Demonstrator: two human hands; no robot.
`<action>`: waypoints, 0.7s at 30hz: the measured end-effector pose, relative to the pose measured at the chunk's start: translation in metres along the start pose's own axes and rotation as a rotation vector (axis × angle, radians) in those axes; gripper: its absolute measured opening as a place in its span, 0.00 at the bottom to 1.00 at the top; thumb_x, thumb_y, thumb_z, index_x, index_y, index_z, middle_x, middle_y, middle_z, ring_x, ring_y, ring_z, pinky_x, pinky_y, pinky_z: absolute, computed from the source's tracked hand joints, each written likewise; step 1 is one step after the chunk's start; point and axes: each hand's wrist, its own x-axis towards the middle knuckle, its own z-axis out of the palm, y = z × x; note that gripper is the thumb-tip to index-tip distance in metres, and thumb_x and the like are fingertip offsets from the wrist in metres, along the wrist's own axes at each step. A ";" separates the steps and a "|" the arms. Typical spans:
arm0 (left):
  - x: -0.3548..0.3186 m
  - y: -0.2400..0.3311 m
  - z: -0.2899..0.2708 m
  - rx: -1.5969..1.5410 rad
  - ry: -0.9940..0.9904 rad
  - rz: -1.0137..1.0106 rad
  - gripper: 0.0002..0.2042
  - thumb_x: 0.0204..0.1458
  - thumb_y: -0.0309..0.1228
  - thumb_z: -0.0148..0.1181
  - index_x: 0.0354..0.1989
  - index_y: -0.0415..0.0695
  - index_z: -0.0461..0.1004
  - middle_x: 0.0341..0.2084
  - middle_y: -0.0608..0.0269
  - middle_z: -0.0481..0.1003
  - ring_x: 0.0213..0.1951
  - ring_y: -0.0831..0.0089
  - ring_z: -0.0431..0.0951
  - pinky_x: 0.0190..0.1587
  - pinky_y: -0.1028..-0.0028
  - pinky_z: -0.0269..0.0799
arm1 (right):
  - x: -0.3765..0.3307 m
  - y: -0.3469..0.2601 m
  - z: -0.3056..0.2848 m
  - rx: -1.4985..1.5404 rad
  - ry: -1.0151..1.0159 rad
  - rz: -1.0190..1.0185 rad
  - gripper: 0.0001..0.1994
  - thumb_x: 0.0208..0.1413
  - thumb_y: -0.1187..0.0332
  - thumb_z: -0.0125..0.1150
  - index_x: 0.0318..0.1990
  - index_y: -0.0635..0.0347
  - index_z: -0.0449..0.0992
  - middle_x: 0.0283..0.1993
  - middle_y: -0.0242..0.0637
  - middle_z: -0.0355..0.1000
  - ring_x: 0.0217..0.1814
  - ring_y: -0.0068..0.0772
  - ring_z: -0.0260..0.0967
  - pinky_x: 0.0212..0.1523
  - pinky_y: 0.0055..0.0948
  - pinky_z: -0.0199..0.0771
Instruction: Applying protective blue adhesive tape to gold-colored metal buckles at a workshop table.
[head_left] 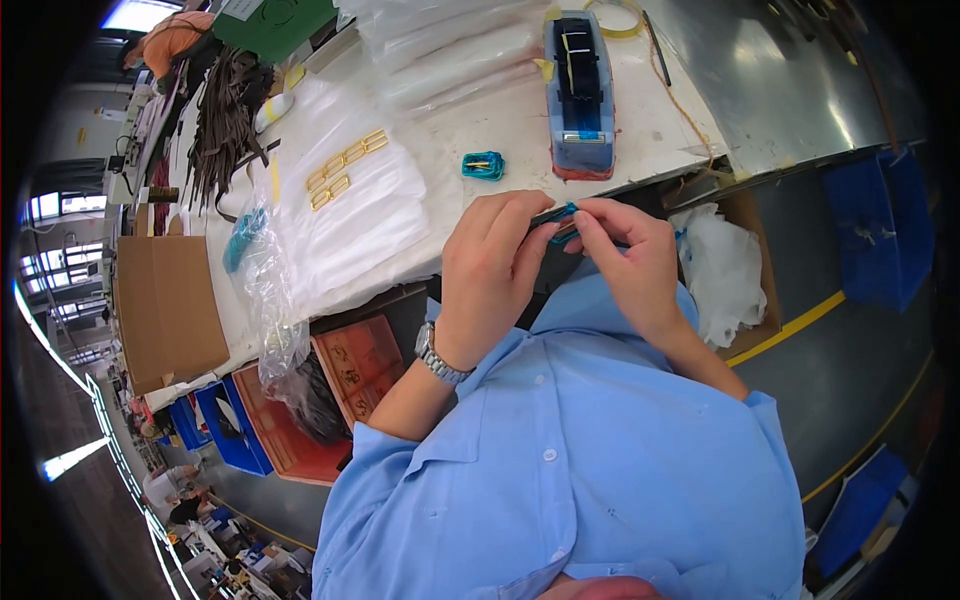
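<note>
Pinching small teal clip point(556, 222) between left hand point(490, 265) and right hand point(622, 262), fingertips of both closed on it, above table edge point(420, 262), before chest. Lying nearby on table: second teal clip point(483, 166), blue tape dispenser point(579, 92), gold buckles point(345, 166). Risking, by judgement: piece slipping from fingertips, dropping off table edge.

Most of the small teal piece point(556, 216) is hidden between the fingers of the left hand point(490, 275) and right hand point(625, 265), so its shape cannot be told. Near the desk's point(655, 115) front edge, the teal clip point(483, 166) looks too small to read.
</note>
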 end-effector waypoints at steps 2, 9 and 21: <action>-0.005 -0.003 0.001 -0.035 0.009 -0.016 0.09 0.55 0.20 0.68 0.44 0.39 0.79 0.37 0.54 0.81 0.37 0.59 0.80 0.40 0.66 0.77 | -0.001 0.000 0.003 0.016 -0.009 -0.005 0.08 0.66 0.74 0.63 0.47 0.70 0.83 0.33 0.38 0.84 0.34 0.19 0.81 0.35 0.21 0.77; -0.012 -0.005 -0.008 -0.116 0.007 -0.127 0.08 0.55 0.21 0.69 0.42 0.38 0.78 0.33 0.56 0.80 0.30 0.62 0.79 0.34 0.68 0.75 | -0.004 -0.003 0.013 0.128 0.060 -0.030 0.09 0.67 0.74 0.63 0.48 0.72 0.82 0.36 0.38 0.84 0.36 0.20 0.81 0.37 0.21 0.78; -0.025 -0.015 -0.035 -0.250 -0.123 -0.194 0.06 0.54 0.18 0.68 0.39 0.37 0.79 0.31 0.59 0.80 0.31 0.71 0.83 0.36 0.74 0.78 | 0.011 -0.038 -0.010 -0.567 -0.366 -0.276 0.11 0.60 0.74 0.66 0.49 0.66 0.82 0.34 0.42 0.82 0.32 0.30 0.80 0.34 0.27 0.77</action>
